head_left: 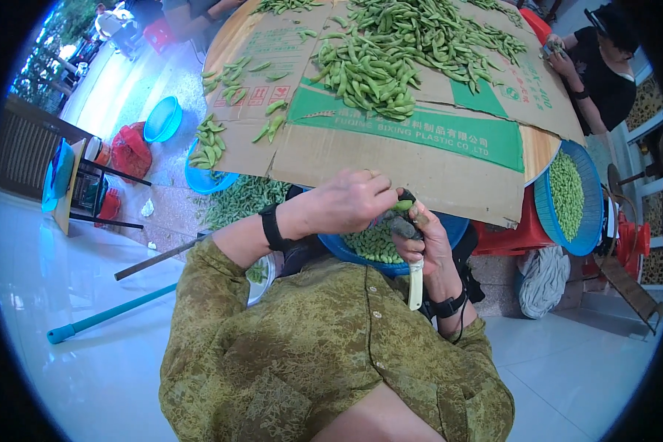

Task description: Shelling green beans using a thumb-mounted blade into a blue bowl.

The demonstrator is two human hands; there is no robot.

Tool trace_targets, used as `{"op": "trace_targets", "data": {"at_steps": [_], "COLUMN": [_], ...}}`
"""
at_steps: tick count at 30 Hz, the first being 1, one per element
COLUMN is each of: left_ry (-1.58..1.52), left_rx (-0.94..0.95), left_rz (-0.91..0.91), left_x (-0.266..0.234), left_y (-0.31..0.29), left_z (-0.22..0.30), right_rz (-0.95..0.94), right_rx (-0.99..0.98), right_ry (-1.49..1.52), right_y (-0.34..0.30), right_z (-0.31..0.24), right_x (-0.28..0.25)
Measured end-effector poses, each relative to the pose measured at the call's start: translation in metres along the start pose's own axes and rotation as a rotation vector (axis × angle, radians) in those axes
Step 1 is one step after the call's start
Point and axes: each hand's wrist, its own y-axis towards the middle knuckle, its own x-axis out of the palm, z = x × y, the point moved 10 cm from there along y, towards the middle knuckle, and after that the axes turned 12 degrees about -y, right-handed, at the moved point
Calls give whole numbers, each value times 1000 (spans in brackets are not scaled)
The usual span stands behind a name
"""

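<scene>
My right hand (429,237) is closed over the bowl, with dark covers on some of its digits. A flat, pale handle (415,284) sticks down out of its grip; the tool's other end is hidden. At its fingertips sits a green soybean pod (403,205). My left hand (352,199) is curled with its fingers drawn together, close beside the pod; what it may hold is hidden. Beneath both hands is a blue bowl (457,230) holding shelled green beans (373,244). A large heap of pods (379,62) lies on the cardboard ahead.
Flattened cardboard (302,158) covers the round table, its near edge just beyond my hands. A blue basket of beans (567,195) stands at the right. Discarded pods (247,199) lie on the floor at left, near a teal pole (118,313). Another person (604,70) sits at the far right.
</scene>
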Motion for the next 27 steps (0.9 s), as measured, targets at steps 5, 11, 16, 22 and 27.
{"op": "trace_targets", "data": {"at_steps": [5, 11, 16, 22, 27], "left_ry": [191, -131, -537, -1017, -624], "left_rx": [-1, -73, -269, -853, -515], "left_rz": [-28, 130, 291, 78, 50], "left_x": [11, 5, 4, 53, 39], "left_y": [-7, -10, -15, -47, -35], "left_z": [3, -16, -35, -71, -48], "right_rz": [-57, -41, -2, 273, 481], "right_rx": [-6, -7, -89, -213, -422], "right_ry": [8, 46, -15, -532, -969], "right_y": [1, 2, 4, -4, -15], "right_z": [3, 6, 0, -20, -35], "right_x": [8, 10, 9, -4, -15]}}
